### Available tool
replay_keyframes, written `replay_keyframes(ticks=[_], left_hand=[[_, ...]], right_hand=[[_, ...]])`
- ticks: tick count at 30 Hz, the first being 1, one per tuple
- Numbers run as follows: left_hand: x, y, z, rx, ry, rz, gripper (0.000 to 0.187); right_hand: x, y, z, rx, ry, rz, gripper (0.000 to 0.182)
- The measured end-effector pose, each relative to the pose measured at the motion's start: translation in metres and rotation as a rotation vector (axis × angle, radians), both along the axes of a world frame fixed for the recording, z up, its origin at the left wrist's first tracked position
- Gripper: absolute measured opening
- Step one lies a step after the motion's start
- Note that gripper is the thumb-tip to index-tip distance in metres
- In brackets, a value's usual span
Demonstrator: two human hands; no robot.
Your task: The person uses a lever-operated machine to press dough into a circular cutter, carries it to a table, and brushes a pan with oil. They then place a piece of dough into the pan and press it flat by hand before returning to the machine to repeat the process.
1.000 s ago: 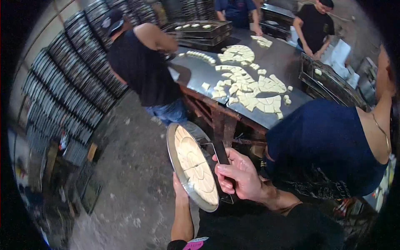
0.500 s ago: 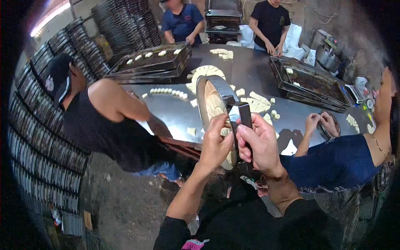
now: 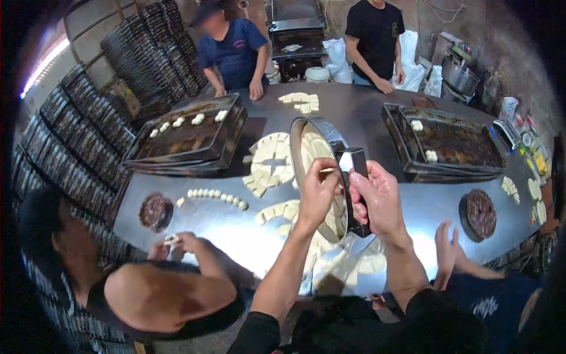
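A round metal pan (image 3: 296, 141), tilted almost upright, is held over the metal table (image 3: 265, 236), with flat cut pieces of pale dough (image 3: 318, 147) inside it. My right hand (image 3: 377, 197) is wrapped round the pan's black box-shaped handle (image 3: 356, 194). At the pan's inner side, my left hand (image 3: 320, 194) has its fingers bent and pressed together; what they hold, if anything, is hidden. Cut dough (image 3: 272, 162) lies in a ring left of the pan, and more pieces (image 3: 359, 262) lie beneath it.
Stacked trays (image 3: 183, 162) stand at left and more trays (image 3: 454, 171) at right. Dough balls (image 3: 217, 194) form a row. Bowls of brown filling (image 3: 156, 211) (image 3: 479, 213) sit at both sides. Two people stand across the table; others work at left and right.
The view has shifted, showing more of the near table. The pan remains in my hands, now above the near dough. The person at left now holds a small pale piece in view.
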State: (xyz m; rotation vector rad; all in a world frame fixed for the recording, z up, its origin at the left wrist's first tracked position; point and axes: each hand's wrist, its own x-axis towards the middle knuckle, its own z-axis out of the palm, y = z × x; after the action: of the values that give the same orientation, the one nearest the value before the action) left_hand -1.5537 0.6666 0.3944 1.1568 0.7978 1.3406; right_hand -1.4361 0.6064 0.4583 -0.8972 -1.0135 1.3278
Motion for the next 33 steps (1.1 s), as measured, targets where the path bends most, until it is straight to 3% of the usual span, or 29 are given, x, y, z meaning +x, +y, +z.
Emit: replay_keyframes(ticks=[5,6,8,10,12,16,18,21,24,27,33], left_hand=[[0.063,0.141,-0.019,-0.089,-0.053,0.022,0.029],[0.075,0.169,-0.022,-0.125,-0.061,0.04,0.028],[0.09,0.212,-0.023,-0.195,-0.185,-0.05,0.025],[0.106,0.268,-0.054,-0.179,-0.244,-0.073,0.025],[0.12,0.31,-0.07,-0.202,-0.318,-0.074,0.021],[0.134,0.376,-0.104,-0.137,-0.393,-0.144,0.014],[0.136,0.404,-0.122,-0.289,-0.61,-0.155,0.017],[0.136,0.458,-0.175,-0.402,-0.584,-0.035,0.028],[0.14,0.472,-0.199,-0.556,-0.553,0.029,0.035],[0.141,0.506,-0.272,-0.608,-0.691,-0.015,0.029],[0.139,0.495,-0.27,-0.579,-0.646,-0.065,0.035]], right_hand=[[0.051,0.122,-0.014,0.023,-0.261,-0.068,0.01],[0.061,0.149,-0.027,0.019,-0.264,-0.072,0.01],[0.08,0.201,-0.051,0.23,-0.548,-0.146,0.014],[0.094,0.242,-0.066,0.203,-0.646,-0.154,0.021],[0.104,0.28,-0.084,0.345,-0.85,-0.212,0.024],[0.118,0.343,-0.106,0.512,-0.962,-0.236,0.023],[0.124,0.373,-0.117,0.414,-0.961,-0.171,0.025],[0.131,0.419,-0.147,0.355,-1.118,-0.045,0.027],[0.142,0.46,-0.187,0.496,-1.245,0.026,0.026],[0.147,0.482,-0.202,0.417,-1.411,0.133,0.027],[0.153,0.504,-0.223,0.421,-1.465,0.191,0.029]])
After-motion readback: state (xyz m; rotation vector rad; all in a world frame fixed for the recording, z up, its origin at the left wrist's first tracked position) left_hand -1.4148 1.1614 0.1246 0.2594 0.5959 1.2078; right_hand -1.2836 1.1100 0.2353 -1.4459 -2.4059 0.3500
